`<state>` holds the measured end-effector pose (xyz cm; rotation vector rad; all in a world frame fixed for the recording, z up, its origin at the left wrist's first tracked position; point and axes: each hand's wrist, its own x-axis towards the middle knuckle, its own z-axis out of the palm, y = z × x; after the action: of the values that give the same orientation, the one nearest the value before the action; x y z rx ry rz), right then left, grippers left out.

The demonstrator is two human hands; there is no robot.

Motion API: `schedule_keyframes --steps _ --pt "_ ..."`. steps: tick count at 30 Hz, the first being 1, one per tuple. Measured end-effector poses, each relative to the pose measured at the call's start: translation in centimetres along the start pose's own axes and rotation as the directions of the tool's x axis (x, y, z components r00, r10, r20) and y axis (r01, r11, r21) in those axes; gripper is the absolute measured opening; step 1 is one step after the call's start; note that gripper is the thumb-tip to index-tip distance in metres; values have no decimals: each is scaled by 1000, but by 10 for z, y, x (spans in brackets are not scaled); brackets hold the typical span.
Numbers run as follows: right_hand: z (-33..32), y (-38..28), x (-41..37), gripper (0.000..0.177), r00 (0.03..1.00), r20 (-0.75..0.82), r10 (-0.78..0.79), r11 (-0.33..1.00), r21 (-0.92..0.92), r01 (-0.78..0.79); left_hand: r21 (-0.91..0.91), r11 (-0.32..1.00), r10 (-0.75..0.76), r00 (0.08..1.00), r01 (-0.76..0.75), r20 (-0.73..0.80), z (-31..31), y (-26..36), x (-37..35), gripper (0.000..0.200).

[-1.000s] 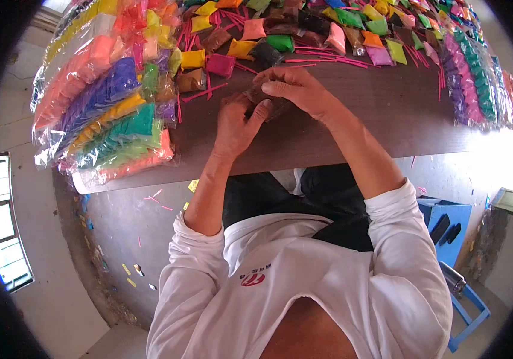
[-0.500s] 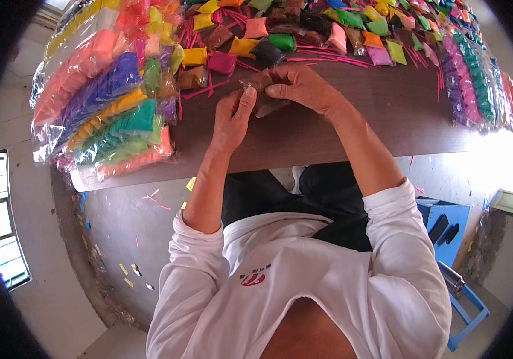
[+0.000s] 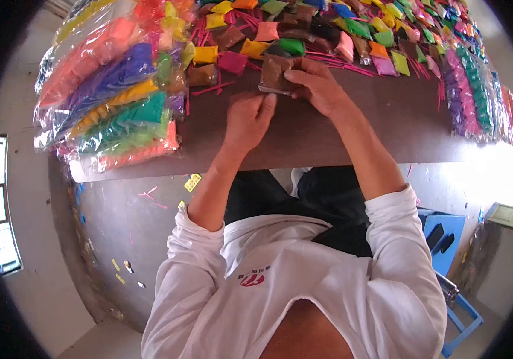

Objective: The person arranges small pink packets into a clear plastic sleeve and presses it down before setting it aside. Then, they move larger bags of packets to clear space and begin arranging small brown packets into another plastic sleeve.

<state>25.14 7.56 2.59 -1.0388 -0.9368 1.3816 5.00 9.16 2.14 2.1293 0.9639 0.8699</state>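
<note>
A brown packet in clear film (image 3: pixel 274 74) is pinched between the thumb and fingers of my right hand (image 3: pixel 316 85), above the brown table (image 3: pixel 208 143). My left hand (image 3: pixel 251 119) is just below and left of the packet, its fingers curled and its thumb pointing up near the packet's lower edge. Whether that hand holds a bit of the film is hidden. Just beyond the hands lie a magenta packet (image 3: pixel 232 62), a green packet (image 3: pixel 292 46) and another brown packet (image 3: pixel 202 75).
Clear bags of colourful packets (image 3: pixel 113 78) are piled at the left, and more bags (image 3: pixel 475 90) stand at the right. Many loose packets and thin pink strips (image 3: pixel 340 63) cover the table's far part. A blue stool (image 3: pixel 448 239) is on the floor at the right.
The brown packet has been turned more upright and raised in my right hand. My left hand has moved down and slightly right, away from the packet's top. The view has shifted slightly.
</note>
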Motion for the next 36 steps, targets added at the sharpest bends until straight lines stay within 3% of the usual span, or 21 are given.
schedule_keyframes --steps 2,5,9,12,13,16,17,20,23,26,29,32,36 --pt "8 -3 2 29 999 -45 28 996 -78 -31 211 962 188 981 -173 -52 7 -1 1 18" --pt "32 -14 5 35 999 -31 38 968 -248 -44 232 935 291 954 -267 -75 7 6 3 14" --pt "72 -16 24 44 984 -19 -180 810 -570 137 220 937 284 959 -271 -26 10 2 -1 19" --pt "97 -16 35 46 971 45 -234 560 -811 172 263 936 241 970 -236 11 13 -1 -7 24" --pt "101 -5 43 45 962 128 -240 585 -772 249 293 924 253 967 -247 16 17 -5 -11 27" --pt "123 4 42 42 966 140 -217 425 -878 222 398 858 351 936 -325 8 24 -19 -14 34" --pt "126 3 43 38 973 139 -184 437 -875 207 434 827 394 919 -357 6 27 -24 -13 36" --pt "130 8 57 39 978 182 -99 370 -906 206 453 816 361 929 -358 83 26 -22 -16 37" --pt "137 17 62 41 961 273 -54 210 -937 278 468 816 359 932 -338 48 26 -19 -16 33" --pt "142 13 56 39 954 299 -29 140 -944 300 471 784 453 892 -404 11 30 -27 -15 24" --pt "148 6 45 39 965 240 -102 173 -951 255 584 674 542 840 -452 24 31 -28 -12 19" --pt "144 20 43 37 917 379 -124 201 -895 398 612 644 554 832 -459 40 40 -39 -12 20" --pt "147 22 44 32 919 387 -70 182 -901 393 632 629 531 844 -452 75 33 -30 -11 21"
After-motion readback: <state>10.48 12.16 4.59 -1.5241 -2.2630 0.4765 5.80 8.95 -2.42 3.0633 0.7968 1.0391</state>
